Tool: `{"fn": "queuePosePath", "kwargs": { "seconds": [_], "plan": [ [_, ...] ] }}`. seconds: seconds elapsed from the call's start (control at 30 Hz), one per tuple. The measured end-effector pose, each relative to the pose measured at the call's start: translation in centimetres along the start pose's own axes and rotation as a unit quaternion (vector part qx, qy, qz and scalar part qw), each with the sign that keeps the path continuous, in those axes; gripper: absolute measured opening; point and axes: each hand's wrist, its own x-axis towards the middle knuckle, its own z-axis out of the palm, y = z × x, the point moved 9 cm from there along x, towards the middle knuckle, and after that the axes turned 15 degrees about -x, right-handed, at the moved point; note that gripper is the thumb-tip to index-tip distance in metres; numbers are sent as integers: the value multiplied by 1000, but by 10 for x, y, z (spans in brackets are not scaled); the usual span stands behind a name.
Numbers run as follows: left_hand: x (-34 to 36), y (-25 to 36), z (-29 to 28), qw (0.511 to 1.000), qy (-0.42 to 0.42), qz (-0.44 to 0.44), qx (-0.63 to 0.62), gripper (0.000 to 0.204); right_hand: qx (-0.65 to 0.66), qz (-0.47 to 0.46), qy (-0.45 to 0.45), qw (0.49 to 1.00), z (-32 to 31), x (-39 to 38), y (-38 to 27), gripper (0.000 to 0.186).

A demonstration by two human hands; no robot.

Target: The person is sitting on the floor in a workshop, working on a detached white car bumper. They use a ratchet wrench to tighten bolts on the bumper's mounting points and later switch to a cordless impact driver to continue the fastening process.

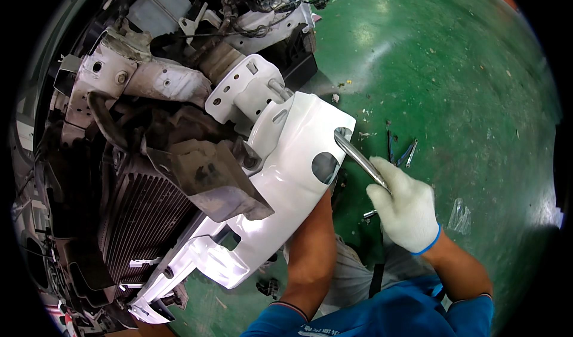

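My right hand (pixel 406 205), in a white knit glove with a blue cuff, is closed around a shiny metal bar-shaped tool (pixel 360 158). The tool's far end enters the upper opening of a white bumper beam (pixel 283 164), and its working tip is hidden inside. A larger round hole (pixel 325 167) lies just below that opening. My left forearm (pixel 313 253) passes beneath the beam, which hides the hand. Behind the beam, a white bracket plate with holes (pixel 245 89) faces the end of a dirty frame rail (pixel 167 80).
A finned radiator (pixel 146 217) and a bent dirty cover (pixel 209 176) sit left of the beam. Blue-handled pliers (pixel 392 146) and a small wrench (pixel 412 153) lie on the green floor (pixel 477 98). Clear crumpled plastic (pixel 459 216) rests right of my glove.
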Motion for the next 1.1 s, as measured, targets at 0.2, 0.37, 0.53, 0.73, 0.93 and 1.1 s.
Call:
{"fn": "queuePosePath", "kwargs": {
  "seconds": [0.2, 0.37, 0.53, 0.73, 0.93, 1.1],
  "plan": [
    [20, 24, -30, 1000, -2, 12, -26, 43, 152, 103, -87, 979, 8, 1, 13, 47],
    [19, 14, -43, 999, 13, 13, 45, 46, -232, -154, 80, 957, -16, -5, -41, 49],
    [21, 14, -27, 998, -39, -50, -7, 39, -12, -34, -39, 999, 4, 12, -3, 47],
    [34, 11, -24, 998, -28, -20, -52, 43, 407, 179, -240, 863, 28, -3, 11, 49],
    [44, 19, -10, 990, -128, -61, -8, 20, 131, 18, -125, 983, 11, 14, 4, 47],
    [42, 8, -5, 981, -122, -105, -108, 22, 174, 74, -153, 970, 5, -10, 9, 44]
  ]
}}
